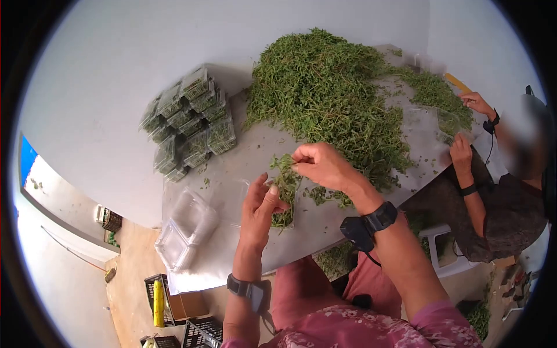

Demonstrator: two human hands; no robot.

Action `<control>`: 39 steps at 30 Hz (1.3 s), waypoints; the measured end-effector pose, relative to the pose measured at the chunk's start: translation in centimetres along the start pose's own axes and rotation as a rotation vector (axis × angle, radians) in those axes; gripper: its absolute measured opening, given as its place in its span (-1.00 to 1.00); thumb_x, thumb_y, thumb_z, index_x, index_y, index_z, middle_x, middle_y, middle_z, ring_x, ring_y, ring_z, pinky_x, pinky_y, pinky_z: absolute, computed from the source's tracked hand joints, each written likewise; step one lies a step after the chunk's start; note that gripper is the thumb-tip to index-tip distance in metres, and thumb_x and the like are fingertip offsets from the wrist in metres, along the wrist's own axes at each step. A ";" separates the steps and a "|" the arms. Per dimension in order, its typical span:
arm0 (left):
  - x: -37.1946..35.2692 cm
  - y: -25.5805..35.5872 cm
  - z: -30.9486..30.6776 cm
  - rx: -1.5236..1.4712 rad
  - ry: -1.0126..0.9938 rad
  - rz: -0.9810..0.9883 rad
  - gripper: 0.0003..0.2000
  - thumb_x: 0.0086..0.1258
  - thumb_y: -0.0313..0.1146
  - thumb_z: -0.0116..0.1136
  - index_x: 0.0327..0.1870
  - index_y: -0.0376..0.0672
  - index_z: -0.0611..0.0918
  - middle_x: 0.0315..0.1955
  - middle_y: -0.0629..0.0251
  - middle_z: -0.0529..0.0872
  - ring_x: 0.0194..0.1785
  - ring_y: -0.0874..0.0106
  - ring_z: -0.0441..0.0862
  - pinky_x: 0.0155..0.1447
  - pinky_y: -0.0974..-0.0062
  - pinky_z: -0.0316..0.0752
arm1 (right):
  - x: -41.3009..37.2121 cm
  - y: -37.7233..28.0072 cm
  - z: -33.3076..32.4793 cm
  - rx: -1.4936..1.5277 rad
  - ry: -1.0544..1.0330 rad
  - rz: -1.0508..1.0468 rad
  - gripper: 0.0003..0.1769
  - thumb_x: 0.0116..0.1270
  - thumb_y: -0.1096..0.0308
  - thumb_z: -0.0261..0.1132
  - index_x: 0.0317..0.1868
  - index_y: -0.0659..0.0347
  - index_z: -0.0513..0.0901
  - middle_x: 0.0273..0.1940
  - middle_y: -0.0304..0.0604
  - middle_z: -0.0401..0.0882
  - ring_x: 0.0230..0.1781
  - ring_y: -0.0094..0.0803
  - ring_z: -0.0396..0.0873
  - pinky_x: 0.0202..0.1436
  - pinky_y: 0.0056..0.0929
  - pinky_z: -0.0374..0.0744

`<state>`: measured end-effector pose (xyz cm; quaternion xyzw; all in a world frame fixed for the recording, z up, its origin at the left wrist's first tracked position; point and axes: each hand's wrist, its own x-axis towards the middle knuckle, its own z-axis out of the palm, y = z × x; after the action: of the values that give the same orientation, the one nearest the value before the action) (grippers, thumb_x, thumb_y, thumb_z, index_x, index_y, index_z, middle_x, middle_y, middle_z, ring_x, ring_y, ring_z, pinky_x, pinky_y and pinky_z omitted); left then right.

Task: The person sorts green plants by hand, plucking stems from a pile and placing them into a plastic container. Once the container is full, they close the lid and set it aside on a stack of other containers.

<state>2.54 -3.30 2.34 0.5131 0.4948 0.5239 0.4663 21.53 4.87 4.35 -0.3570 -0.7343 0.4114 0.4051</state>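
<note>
My left hand (260,210) grips a small bunch of green herb sprigs (285,187) by its lower end, above the grey table (232,174). My right hand (322,165) pinches the top of the same bunch with its fingertips. A large heap of loose green herbs (325,93) lies just beyond my hands. Both wrists wear black bands.
Stacked clear boxes filled with herbs (188,119) stand at the far left of the table. Empty clear clamshell boxes (185,229) lie near its front left edge. Another person's hands (461,152) work at the right side. Crates (174,301) sit on the floor below.
</note>
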 end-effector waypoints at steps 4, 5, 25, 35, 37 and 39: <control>-0.1 -0.7 -0.2 -0.054 -0.058 -0.109 -0.38 0.44 -0.17 0.18 0.37 -0.36 0.27 -0.34 0.26 0.67 -0.42 0.55 0.56 -0.26 0.61 0.47 | -0.2 -0.4 2.1 0.210 -0.057 0.093 -0.85 0.30 0.43 0.28 -0.21 0.36 0.60 -0.44 -0.36 0.55 -0.47 -0.70 0.40 -0.45 -0.58 0.40; -0.1 -0.6 -0.1 -0.073 -0.073 -0.124 -0.44 0.44 -0.19 0.18 0.32 -0.34 0.32 -0.38 0.29 0.66 -0.44 0.56 0.54 -0.29 0.62 0.45 | -0.1 -0.2 2.6 0.290 -0.071 0.116 -0.86 0.31 0.43 0.28 -0.20 0.34 0.60 -0.42 -0.34 0.55 -0.51 -0.70 0.38 -0.49 -0.61 0.38; -1.1 1.1 -5.2 0.438 -0.028 -0.077 -0.80 0.49 -0.40 -0.03 -0.16 -0.33 0.63 -0.53 0.35 0.67 -0.65 0.70 0.35 -0.56 0.67 0.26 | 0.9 2.6 4.4 0.105 0.073 0.164 -0.84 0.22 0.42 0.30 -0.29 0.37 0.66 -0.43 -0.11 0.66 -0.50 -0.48 0.57 -0.41 -0.45 0.52; -0.7 2.0 -6.0 0.304 -0.019 -0.071 -0.78 0.52 -0.36 -0.04 -0.12 -0.34 0.60 -0.52 0.31 0.65 -0.66 0.73 0.28 -0.58 0.76 0.18 | 0.7 2.2 3.6 0.026 0.074 0.112 -0.82 0.16 0.40 0.31 -0.27 0.35 0.69 -0.36 0.02 0.71 -0.36 -0.28 0.69 -0.23 -0.32 0.59; -0.7 2.1 -5.5 0.313 -0.016 -0.072 -0.78 0.53 -0.36 -0.03 -0.13 -0.34 0.60 -0.52 0.33 0.65 -0.65 0.74 0.28 -0.57 0.76 0.18 | 0.6 1.7 3.4 0.009 0.059 0.106 -0.85 0.23 0.43 0.28 -0.27 0.38 0.64 -0.44 -0.17 0.64 -0.46 -0.50 0.55 -0.38 -0.43 0.51; -0.4 1.6 -5.0 0.449 0.027 0.018 -0.81 0.50 -0.37 0.00 -0.17 -0.30 0.63 -0.52 0.30 0.67 -0.63 0.59 0.40 -0.51 0.64 0.31 | 0.5 1.9 3.5 0.001 0.070 0.108 -0.85 0.23 0.44 0.28 -0.27 0.38 0.64 -0.44 -0.16 0.64 -0.46 -0.49 0.56 -0.38 -0.44 0.52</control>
<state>-2.40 -3.99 3.96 0.6016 0.6005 0.4114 0.3290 18.57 4.97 1.66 -0.4101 -0.6993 0.4200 0.4080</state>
